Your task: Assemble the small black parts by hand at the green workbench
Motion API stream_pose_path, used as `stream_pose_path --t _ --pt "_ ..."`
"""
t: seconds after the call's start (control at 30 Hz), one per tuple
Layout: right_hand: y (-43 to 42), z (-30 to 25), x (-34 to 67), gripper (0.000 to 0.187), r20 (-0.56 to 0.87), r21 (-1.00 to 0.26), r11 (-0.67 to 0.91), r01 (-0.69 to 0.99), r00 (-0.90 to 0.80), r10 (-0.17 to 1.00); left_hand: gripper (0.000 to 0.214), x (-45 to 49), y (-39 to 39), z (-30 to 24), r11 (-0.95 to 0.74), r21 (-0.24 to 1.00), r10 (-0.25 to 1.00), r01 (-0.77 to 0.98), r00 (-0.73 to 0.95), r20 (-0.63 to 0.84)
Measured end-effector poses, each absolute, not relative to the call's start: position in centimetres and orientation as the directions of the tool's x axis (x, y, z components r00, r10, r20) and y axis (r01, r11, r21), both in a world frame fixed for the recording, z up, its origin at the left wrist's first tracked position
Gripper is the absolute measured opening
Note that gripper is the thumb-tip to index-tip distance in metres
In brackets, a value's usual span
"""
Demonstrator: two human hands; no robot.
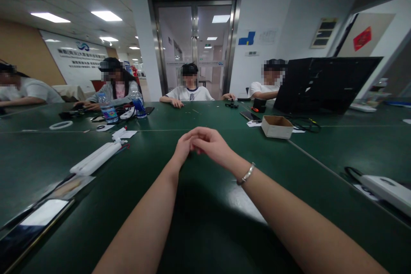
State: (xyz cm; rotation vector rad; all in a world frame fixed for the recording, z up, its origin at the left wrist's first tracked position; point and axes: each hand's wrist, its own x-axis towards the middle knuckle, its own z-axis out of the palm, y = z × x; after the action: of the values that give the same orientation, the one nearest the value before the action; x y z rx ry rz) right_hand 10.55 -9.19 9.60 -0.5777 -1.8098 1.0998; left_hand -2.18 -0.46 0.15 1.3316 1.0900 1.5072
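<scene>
A black monitor (326, 85) stands at right, glass doors (194, 21) at the back.

One left hand (183, 144) and one right hand (215, 142) are counted, making two! One bracelet (247, 174) is spotted nearer than the fingers (202, 130), off right. Beyond the fingers, four people (35, 92) (120, 90) (192, 93) (263, 88) are tallied; two bottles (108, 110) (138, 106) are clocked to the fingers' left, and to their right, one box (276, 131) and one monitor (324, 85) are added.

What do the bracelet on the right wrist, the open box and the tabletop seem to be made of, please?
Bracelet: probably polished metal, silvery with bright glints.
Box: likely matte cardboard, pale outside and brownish inside.
Tabletop: smooth green, perhaps laminate or rubber matting, given its soft glare.
</scene>
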Motion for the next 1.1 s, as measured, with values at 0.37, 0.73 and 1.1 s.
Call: stream_pose_path --t 0.37,0.73,1.1 --pt "-2.4 2.0 17.9 0.017 0.107 -0.981 0.143 0.130 -0.253 0.961 0.016 2.1 -2.1 0.7 -0.184 0.978 0.977 0.096 0.122 0.172" --pt "-2.1 1.3 17.9 0.023 0.134 -0.991 0.135 -0.017 -0.284 0.949 0.016 1.9 -1.9 0.4 -0.176 0.983 0.978 0.042 0.123 0.170" --pt "-2.3 1.2 18.2 0.031 0.170 -0.985 0.164 -0.045 -0.256 0.951 0.019 1.0 -1.7 0.8 -0.164 0.986 0.979 0.026 0.128 0.159"
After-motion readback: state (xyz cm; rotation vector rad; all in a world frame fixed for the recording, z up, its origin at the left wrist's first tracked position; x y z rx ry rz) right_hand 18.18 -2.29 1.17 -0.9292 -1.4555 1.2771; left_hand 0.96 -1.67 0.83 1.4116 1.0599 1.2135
